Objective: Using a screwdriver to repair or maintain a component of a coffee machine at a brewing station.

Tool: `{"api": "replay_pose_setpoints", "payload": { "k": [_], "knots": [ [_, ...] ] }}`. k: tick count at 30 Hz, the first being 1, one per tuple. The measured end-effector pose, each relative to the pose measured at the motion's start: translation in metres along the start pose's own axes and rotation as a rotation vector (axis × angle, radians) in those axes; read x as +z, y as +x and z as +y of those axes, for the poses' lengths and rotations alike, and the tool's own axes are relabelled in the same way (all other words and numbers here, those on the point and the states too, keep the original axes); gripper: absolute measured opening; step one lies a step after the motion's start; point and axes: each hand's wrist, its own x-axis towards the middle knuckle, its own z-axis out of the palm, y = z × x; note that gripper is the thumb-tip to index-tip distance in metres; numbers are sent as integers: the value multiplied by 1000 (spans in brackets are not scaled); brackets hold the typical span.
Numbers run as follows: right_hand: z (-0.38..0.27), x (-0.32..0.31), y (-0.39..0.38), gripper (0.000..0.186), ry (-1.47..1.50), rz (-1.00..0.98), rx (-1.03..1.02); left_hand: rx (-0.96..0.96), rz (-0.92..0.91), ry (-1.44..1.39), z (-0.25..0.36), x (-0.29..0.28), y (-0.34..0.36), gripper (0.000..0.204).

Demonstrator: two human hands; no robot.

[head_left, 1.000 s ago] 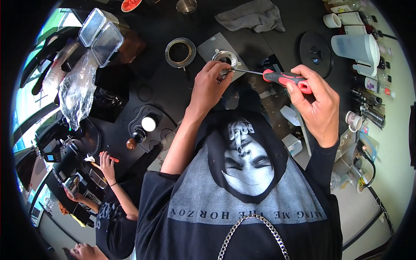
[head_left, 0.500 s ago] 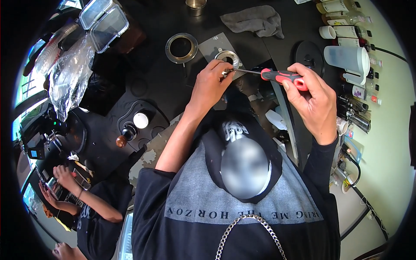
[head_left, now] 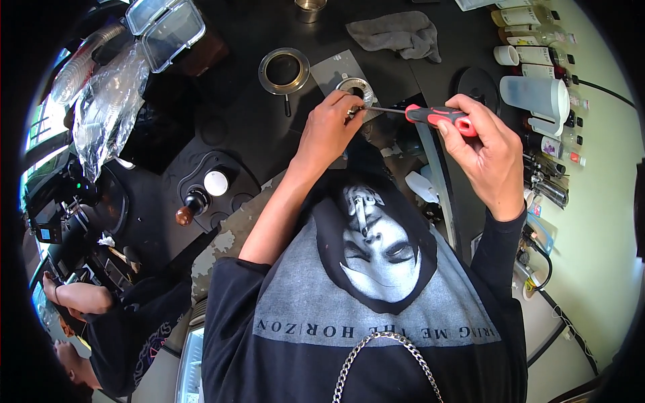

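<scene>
A screwdriver (head_left: 418, 114) with a red and black handle lies nearly level in the grip of my right hand (head_left: 494, 158). Its thin shaft points left, and the tip meets the fingertips of my left hand (head_left: 329, 134). Those fingers are pinched together around a small metallic piece whose shape they mostly cover. Just beyond them is a shiny ribbed metal ring (head_left: 365, 87), which looks like a grinder burr, at the edge of a grey square plate (head_left: 327, 68). Whether my left fingers touch the ring I cannot tell.
A round metal collar with a short handle (head_left: 265, 75) sits left of the plate. Farther back are a grey cloth (head_left: 396, 33) and a metal cup (head_left: 310, 10). Bottles and a plastic jug (head_left: 534, 97) line the right wall. A tamper (head_left: 195, 201) stands left; a co-worker (head_left: 134, 329) is lower left.
My hands and the screwdriver keep almost the same pose. The co-worker at lower left has shifted, with arms now lower and nearer the edge. The whole view has moved slightly.
</scene>
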Motion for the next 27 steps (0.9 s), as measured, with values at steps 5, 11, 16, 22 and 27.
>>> {"api": "replay_pose_setpoints", "payload": {
  "k": [5, 11, 16, 22, 27],
  "knots": [
    [-10, -4, 10, 28, -18, -29, -7, 19, -1, -2, -3, 2, 0, 21],
    [-18, -11, 27, 31, -147, -45, -244, 26, 3, 11, -5, 4, 0, 21],
    [-26, -10, 32, 36, -184, -52, -262, 18, -9, 32, -3, 3, 1, 23],
    [-24, -5, 40, 42, -373, -19, -243, 227, 107, 87, 17, -7, 6, 24],
    [-28, -12, 42, 40, -327, -78, -226, 370, 13, 55, 19, -15, 23, 23]
  ]
}}
